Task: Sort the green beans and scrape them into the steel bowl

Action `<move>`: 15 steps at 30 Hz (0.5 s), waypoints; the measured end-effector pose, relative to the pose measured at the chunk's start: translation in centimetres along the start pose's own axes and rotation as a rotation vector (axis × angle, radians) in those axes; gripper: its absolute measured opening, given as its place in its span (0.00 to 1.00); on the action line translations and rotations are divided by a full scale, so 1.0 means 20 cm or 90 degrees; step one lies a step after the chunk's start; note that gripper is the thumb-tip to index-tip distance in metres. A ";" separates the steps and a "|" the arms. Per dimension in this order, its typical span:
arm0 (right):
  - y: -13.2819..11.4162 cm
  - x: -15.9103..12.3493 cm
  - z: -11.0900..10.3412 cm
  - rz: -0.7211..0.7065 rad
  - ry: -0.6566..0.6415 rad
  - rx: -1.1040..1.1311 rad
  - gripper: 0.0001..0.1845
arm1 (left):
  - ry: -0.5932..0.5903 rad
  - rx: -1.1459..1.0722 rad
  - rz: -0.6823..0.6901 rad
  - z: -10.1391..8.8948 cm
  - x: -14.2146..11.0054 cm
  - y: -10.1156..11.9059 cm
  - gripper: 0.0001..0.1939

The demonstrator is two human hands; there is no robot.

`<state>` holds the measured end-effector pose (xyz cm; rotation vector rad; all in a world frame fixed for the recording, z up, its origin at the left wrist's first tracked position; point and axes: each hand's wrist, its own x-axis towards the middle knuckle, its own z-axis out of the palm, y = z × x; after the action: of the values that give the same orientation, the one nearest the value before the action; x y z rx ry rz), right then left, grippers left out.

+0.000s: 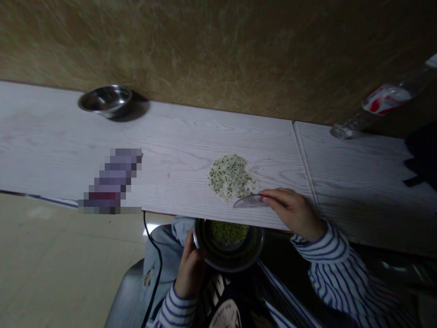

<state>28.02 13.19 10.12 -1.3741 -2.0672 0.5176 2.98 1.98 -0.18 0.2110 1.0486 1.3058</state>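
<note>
1. Grain pile on tabletop, toward nr edge: prob. light, loose, rolls easily; best taken from below.
2. R hand pinches flat blade by one end, beside pile.
3. L hand holds bowl w/ green grains by its side.

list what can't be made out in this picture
All in the head view:
Clear tool: grip end covered by the right hand.
Left hand: some fingertips hidden by the held bowl.
Flat object on the table: details masked by pixel blocks.
Bottle: label text too blurred and small.
Dark item: cut off by the right edge.
</note>
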 end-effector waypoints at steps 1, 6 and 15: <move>0.02 0.03 0.01 -0.009 -0.004 0.004 0.11 | 0.000 0.001 -0.001 0.00 0.00 0.00 0.29; 0.07 0.17 0.03 -0.053 -0.034 0.005 0.12 | 0.023 -0.006 0.004 0.02 -0.01 0.02 0.29; 0.09 0.33 0.08 -0.057 -0.042 0.091 0.12 | -0.021 -0.010 -0.002 0.01 0.01 -0.01 0.29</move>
<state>26.25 19.96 9.52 -1.1919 -2.0894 0.6668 3.25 2.26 -0.20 0.2181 1.0097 1.3040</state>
